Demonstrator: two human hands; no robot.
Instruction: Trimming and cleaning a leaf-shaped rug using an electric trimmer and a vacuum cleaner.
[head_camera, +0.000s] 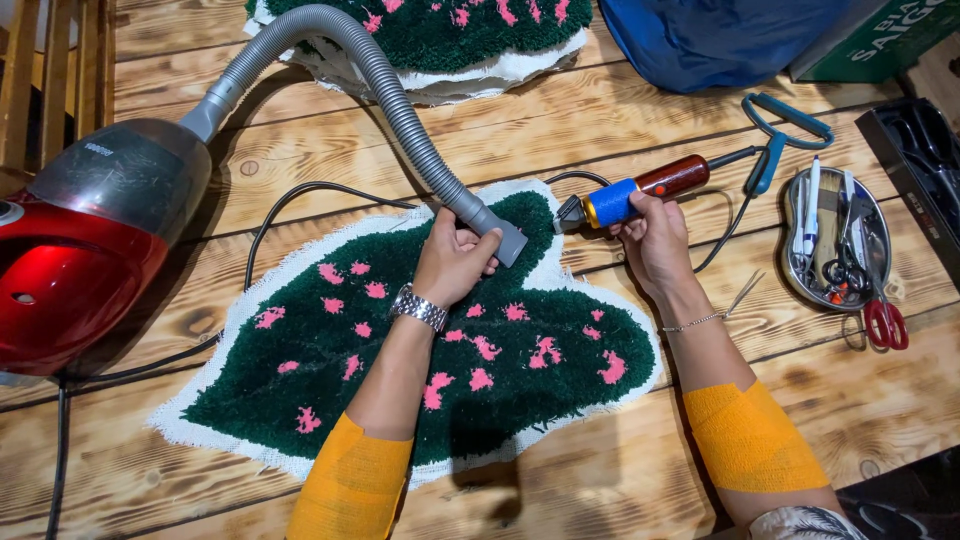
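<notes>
Nearest to us, both forearms wear smooth orange wraps, and a rough, knotty wooden plank table (600, 480) runs beneath them. On it lies a tufted rug (330, 370), dense dark green pile dotted with pink flecks, its lobed outline edged with a fringe of off-white backing cloth.

Our left hand (452, 258), a metal link watch at the wrist, is closed around the grey ribbed vacuum hose (385, 90) just above its hard plastic nozzle (508, 243), which is angled down at the rug's upper edge. Our right hand (655, 243), a thin chain bracelet on the wrist, grips a handheld trimmer (625, 195): a glossy dark red barrel with a band of blue tape and a grey metal head pointing at the nozzle. The two tips sit just beside each other over the rug's top edge.

To the left, the hose arcs back to a shiny red vacuum cleaner (70, 270) with a smoky translucent lid, black cords trailing around it. To the right, an oval metal tray (795, 270) holds pens and small tools, with red-handled scissors (885, 322) at its rim. Beyond it lies a teal lint-roller handle (785, 125).

Farthest, a second green-and-pink rug (440, 30) rests on white backing, beside folded blue fabric (710, 35).
</notes>
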